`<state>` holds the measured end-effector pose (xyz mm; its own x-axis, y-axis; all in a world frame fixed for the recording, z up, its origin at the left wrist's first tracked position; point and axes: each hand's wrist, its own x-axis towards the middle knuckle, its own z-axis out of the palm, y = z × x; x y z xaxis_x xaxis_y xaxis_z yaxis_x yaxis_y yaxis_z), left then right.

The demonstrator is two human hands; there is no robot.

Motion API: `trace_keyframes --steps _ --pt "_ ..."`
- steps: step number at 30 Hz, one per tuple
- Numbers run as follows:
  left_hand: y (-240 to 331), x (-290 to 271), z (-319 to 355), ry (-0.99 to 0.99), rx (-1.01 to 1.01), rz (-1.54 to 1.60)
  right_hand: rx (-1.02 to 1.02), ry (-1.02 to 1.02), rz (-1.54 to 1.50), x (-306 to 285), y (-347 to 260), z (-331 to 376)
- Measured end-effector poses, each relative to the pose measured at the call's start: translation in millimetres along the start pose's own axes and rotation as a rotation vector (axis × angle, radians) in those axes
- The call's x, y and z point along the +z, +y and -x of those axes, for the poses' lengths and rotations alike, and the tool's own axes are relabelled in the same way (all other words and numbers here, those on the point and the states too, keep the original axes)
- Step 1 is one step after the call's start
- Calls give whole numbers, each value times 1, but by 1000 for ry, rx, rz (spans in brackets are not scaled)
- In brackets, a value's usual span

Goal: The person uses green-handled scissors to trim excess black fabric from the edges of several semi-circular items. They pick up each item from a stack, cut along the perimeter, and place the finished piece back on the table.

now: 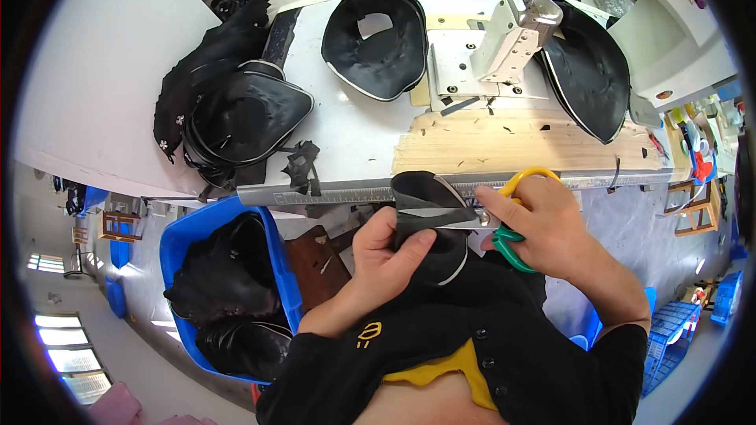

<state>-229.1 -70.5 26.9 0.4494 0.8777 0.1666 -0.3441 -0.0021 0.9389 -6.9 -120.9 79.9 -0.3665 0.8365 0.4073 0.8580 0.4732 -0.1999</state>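
Close to my body, in front of the table edge, my left hand [386, 256] pinches a black leather piece [441, 256] with a pale edge strip. My right hand [543, 224] grips scissors [510, 245] with one yellow and one green handle loop. Their blades are spread and point left, lying across the upper part of the black piece near my left fingertips. Whether the blades touch the material I cannot tell. Part of the piece is hidden behind my left fingers.
On the table stand curved black leather pieces [375, 43], more in a stack [244, 118] at left, and another [587, 71] beside a white sewing machine [516, 39]. Black scraps [302, 165] lie near the ruler edge [331, 193]. A blue bin [293, 267] at left holds black pieces.
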Motion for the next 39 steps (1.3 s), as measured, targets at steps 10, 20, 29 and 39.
trace_keyframes --steps 10,20,29,39 --pt "-4 1 -3 56 -38 -10 88 -45 -97 0 -1 1" --pt "-20 -21 -19 148 -169 425 358 38 -453 15 -2 2" --pt "-25 -18 -8 92 -115 432 199 -18 -26 25 -6 5" --pt "-26 -16 -5 -12 74 -62 102 -77 158 -5 -12 -3"
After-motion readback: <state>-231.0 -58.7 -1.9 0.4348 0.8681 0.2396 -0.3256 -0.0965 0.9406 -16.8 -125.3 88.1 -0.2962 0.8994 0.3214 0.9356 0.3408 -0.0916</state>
